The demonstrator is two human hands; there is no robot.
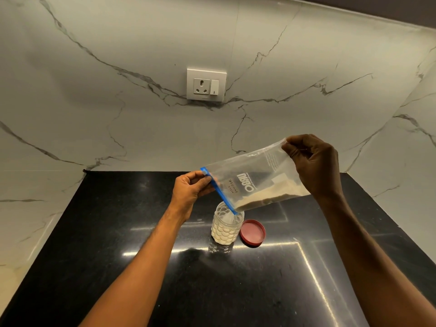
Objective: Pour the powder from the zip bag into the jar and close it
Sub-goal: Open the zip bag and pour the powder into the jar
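A: Where does the zip bag (250,182) lie?

B: Above the open jar (227,226), long axis sloping down from upper right to lower left; its blue zip edge (218,191) has its lower corner at the jar mouth, and powder (266,199) is banked along the low side.

A: And the grips?

B: The left hand (191,190) pinches the zip end, nearer the jar; the right hand (313,164) is curled round the raised bottom corner.

A: What remains?

B: Probably more tilting, then the red lid (252,232), lying on the black counter (118,232) just right of the jar.
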